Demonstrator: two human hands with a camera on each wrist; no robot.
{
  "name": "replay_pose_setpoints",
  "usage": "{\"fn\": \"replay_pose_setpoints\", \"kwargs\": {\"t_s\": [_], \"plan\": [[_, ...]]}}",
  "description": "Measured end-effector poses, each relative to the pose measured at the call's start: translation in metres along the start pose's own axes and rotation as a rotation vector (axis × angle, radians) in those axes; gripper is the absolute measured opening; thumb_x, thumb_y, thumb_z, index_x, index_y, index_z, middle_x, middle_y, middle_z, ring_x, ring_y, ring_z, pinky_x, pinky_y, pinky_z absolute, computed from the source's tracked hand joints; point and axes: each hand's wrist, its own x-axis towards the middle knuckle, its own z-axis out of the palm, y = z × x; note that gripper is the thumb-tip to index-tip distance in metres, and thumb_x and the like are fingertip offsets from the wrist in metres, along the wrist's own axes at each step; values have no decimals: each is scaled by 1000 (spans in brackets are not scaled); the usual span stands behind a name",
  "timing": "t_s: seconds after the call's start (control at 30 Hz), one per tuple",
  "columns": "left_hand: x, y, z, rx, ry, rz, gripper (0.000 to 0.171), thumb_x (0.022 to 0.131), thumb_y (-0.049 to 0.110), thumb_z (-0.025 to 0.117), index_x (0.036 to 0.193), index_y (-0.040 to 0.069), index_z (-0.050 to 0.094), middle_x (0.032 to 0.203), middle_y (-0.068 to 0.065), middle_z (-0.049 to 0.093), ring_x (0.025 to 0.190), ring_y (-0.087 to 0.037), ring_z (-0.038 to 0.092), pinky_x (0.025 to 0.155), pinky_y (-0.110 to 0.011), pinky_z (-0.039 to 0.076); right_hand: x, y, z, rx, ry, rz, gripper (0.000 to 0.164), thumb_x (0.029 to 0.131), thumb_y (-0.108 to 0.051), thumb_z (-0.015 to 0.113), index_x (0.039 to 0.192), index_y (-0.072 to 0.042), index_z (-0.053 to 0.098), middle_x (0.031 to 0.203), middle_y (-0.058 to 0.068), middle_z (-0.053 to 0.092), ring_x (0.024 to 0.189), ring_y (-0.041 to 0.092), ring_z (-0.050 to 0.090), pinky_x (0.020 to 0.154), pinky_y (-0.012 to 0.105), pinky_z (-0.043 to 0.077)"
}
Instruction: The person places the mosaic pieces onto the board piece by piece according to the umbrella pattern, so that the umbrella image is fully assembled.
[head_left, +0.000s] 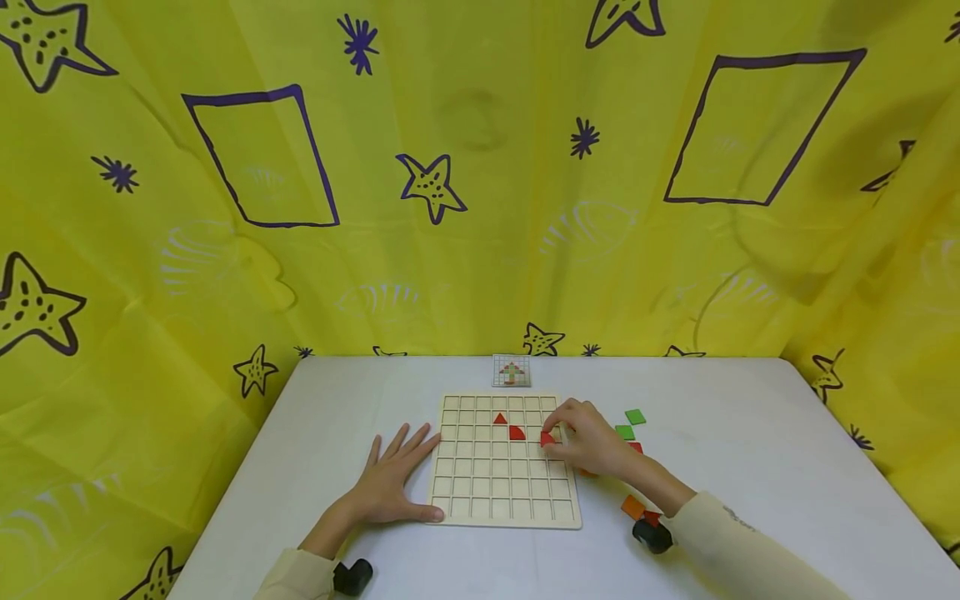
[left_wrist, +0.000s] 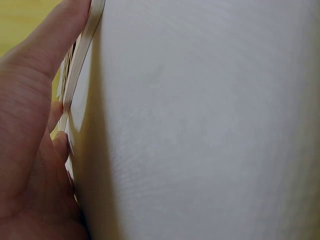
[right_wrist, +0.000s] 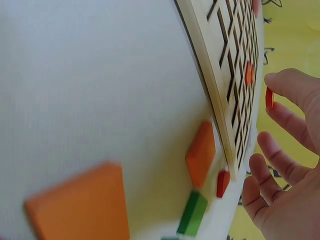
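Early stage: two pieces down, a third between finger and thumb

The pinched red piece (head_left: 547, 438) is over the board (head_left: 501, 487), toward 2 o'clock from its middle. The thumb and forefinger of the right hand (head_left: 592, 440) grip it; that hand's other fingers are loosely bent and hold nothing. Whether the piece touches a cell, I cannot tell.

Only two pieces sit in the cells: a red triangle (head_left: 500, 419) toward 12 o'clock and a red quarter-round (head_left: 517, 433) near 1. At the board's edge, between 8 and 9, the left hand (head_left: 386, 492) lies with fingers straight and spread, thumb and fingertips touching the wood, seemingly to steady it.

Just beyond the board at 12 o'clock, a card (head_left: 512, 372) bears a coloured pattern on a grid, too small to read cell by cell but with clearly more than two coloured parts. If that is the model, most of the work is left.

Loose on the table (head_left: 262, 467) are a far green square (head_left: 636, 417) and a near green square (head_left: 625, 432) between 2 and 3, a half-hidden red piece (head_left: 637, 447) at 3, a mostly covered orange piece (head_left: 588, 472) just past 3, and an orange square (head_left: 633, 507) beside a small red piece (head_left: 652, 518) between 3 and 4.
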Motion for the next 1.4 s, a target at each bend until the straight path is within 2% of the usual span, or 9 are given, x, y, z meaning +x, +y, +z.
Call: {"fn": "replay_pose_setpoints", "kwargs": {"t_s": [0.2, 0.47, 0.8, 1.13, 1.4], "plan": [[-1, 1, -1, -10, 9, 13, 118, 65, 78, 79, 162, 26, 35, 171, -2, 22, 158, -37, 7, 117, -72, -6, 3, -4, 12, -6, 1, -27, 15, 86, -20, 85, 95, -19, 74, 112, 5, 64, 103, 25, 51, 86, 41, 45], [-4, 2, -3, -28, 45, 76, 114, 69, 74, 79, 161, 21, 37, 168, -11, 27, 155, -45, 11, 114, -77, -4, 4, -7, 20, 24, 0, -37, 14, 85, -16, 84, 95, -16, 74, 107, 4, 61, 99, 24, 48, 82, 38, 42], [-1, 8, -8, -5, -27, 2, 115, 68, 71, 82, 161, 20, 37, 170, -7, 23, 157, -41, 7, 116, -75, -5, 6, -5, 23, 11, -17, -10, 12, 87, -16, 82, 95, -18, 73, 111, 5, 61, 104, 26, 50, 87, 41, 45], [-3, 6, -6, -6, 5, 32, 113, 69, 70, 82, 160, 19, 38, 169, -10, 26, 156, -44, 10, 115, -76, -4, 3, -6, 22, 16, -15, -17, 12, 87, -14, 83, 94, -17, 74, 111, 5, 59, 104, 27, 49, 86, 40, 43], [-3, 5, -7, -1, -15, 14, 115, 69, 72, 81, 161, 21, 36, 170, -7, 24, 157, -42, 7, 116, -74, -5, 4, -4, 24, -7, -22, -7, 12, 87, -16, 82, 96, -18, 74, 112, 5, 59, 103, 25, 47, 85, 39, 43]]}}
